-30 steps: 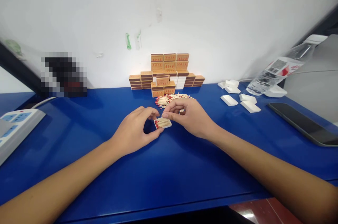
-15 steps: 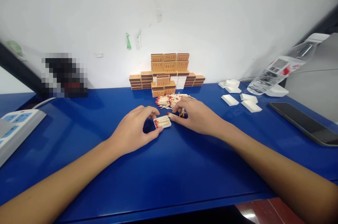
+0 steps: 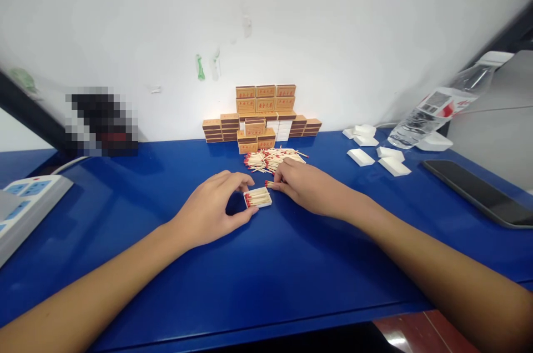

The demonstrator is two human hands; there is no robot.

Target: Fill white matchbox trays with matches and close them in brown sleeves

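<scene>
Thumb and fingers of my left hand (image 3: 216, 203) grip a small white matchbox tray (image 3: 264, 204) by its sides on the table. Inside the tray lie several red-tipped matches (image 3: 259, 197), heads to the left. Just right of the tray, my right hand (image 3: 310, 183) pinches a few matches (image 3: 269, 183), their red heads poking out leftward past the fingertips. Behind my right hand is a loose pile of matches (image 3: 266, 160), partly covered by the fingers.
Stacked matchboxes (image 3: 266, 104) stand against the wall behind the pile. Several white trays (image 3: 361, 157) lie to the right, beside a tilted water bottle (image 3: 445, 103) and a phone (image 3: 478, 192). A power strip (image 3: 37, 203) sits at the left on the blue table (image 3: 258, 275).
My right hand's fingers have closed more tightly around the matches, drawing them together. My left hand still holds the tray in nearly the same place.
</scene>
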